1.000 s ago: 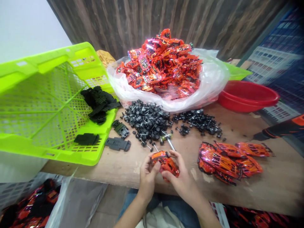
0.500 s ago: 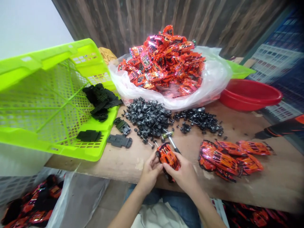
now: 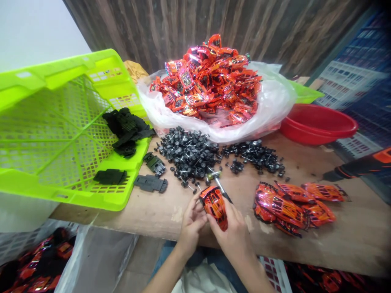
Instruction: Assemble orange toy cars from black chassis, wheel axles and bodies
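An orange toy car (image 3: 215, 205) is held between both hands at the front of the table. My left hand (image 3: 193, 221) grips its left side, fingers curled against it. My right hand (image 3: 230, 221) is closed on its right side, with the thumb near the tail end. Just beyond the car lies a small hammer (image 3: 220, 186), its dark handle partly behind my right hand. Past it spreads a heap of black wheels on metal axles (image 3: 192, 156). Several orange cars (image 3: 284, 203) are stacked to the right of my hands.
A green crate (image 3: 122, 199) lies tipped at left, black chassis plates (image 3: 125, 126) in it. A white bag (image 3: 271, 106) of orange car shells (image 3: 210, 81) stands at the back. At right are a red basin (image 3: 319, 134) and a power screwdriver (image 3: 354, 167).
The toy car has been turned in my hands, and its roof now faces up more squarely. A dark wheel at its lower end no longer shows. The whole view has shifted slightly.
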Demonstrator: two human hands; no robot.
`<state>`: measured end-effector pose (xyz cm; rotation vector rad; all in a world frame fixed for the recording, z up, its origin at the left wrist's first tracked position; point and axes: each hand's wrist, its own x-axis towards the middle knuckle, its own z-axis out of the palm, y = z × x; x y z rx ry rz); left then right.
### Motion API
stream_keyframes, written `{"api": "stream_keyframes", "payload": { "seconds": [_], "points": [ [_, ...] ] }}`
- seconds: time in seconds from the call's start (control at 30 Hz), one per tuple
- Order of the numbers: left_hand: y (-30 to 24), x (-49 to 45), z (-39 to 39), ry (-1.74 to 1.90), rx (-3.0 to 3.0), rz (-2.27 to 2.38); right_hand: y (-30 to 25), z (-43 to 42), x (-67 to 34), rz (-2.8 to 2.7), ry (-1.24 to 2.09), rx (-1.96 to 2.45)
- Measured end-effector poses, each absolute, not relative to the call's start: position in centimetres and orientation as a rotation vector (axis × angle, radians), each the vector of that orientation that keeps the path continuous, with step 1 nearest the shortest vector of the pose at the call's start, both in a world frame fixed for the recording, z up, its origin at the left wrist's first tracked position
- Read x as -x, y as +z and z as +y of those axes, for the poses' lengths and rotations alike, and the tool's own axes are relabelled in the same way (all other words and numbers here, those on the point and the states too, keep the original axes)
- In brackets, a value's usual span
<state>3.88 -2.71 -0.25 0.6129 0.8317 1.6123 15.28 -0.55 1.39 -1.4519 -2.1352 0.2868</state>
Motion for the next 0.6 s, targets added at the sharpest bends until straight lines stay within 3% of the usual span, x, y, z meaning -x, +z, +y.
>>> {"api": "stream_keyframes", "payload": {
  "seconds": [0.13,0.37,0.6],
  "points": [
    [0.9,-4.2,-2.5,1.677,-0.572,0.945,0.7,-1.4,-15.4,-2.063,0.381,1.393],
    [1.7,-4.1,-3.1,1.538,-0.755,1.093,4.2,1.5,-17.7,-1.741,1.403,1.095],
    [1.6,-4.6,-3.7,1.653,-0.772,1.124,5.2,1.6,-16.9,-1.687,1.44,0.996]
  ]
}}
